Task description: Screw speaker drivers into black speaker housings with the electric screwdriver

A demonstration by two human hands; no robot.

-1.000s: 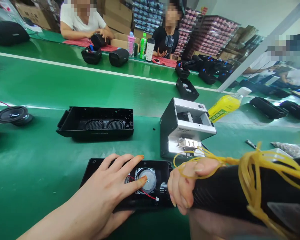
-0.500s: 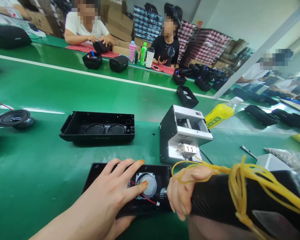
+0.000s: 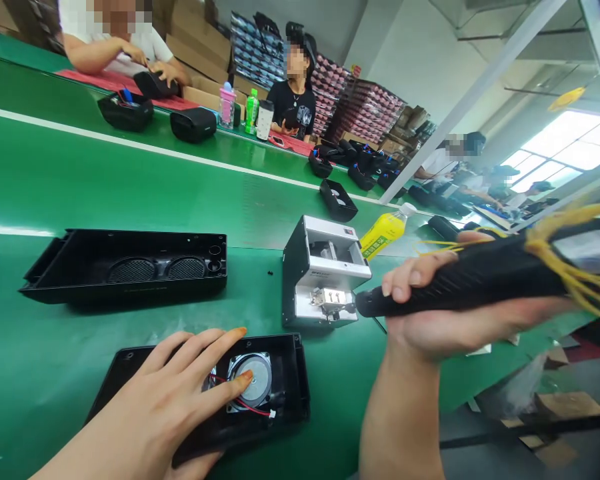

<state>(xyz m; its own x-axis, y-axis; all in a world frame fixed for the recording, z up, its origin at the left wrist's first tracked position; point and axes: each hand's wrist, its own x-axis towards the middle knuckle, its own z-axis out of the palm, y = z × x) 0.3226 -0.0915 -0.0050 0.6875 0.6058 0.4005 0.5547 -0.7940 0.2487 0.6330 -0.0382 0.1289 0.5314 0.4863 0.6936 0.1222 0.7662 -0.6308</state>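
My left hand [image 3: 180, 393] lies flat with fingers spread on a black speaker housing [image 3: 285, 393] at the near edge of the green belt. One fingertip touches the round silver speaker driver [image 3: 257, 377] with red and black wires. My right hand [image 3: 440, 313] is wrapped round a black electric screwdriver [image 3: 480, 277] bound with yellow rubber bands. The tool lies nearly level, its tip at the front of a white screw feeder box [image 3: 325, 267].
A second empty black housing [image 3: 130, 267] lies further back on the belt [image 3: 130, 187]. A yellow bottle [image 3: 385, 230] lies behind the feeder. Across the belt, seated people handle black speakers [image 3: 193, 123], with drink bottles [image 3: 240, 110] and stacked cartons behind.
My right hand has lifted the screwdriver off the housing and swung it rightward, tip now at the feeder box. The view shifted left. My left hand stayed on the driver.
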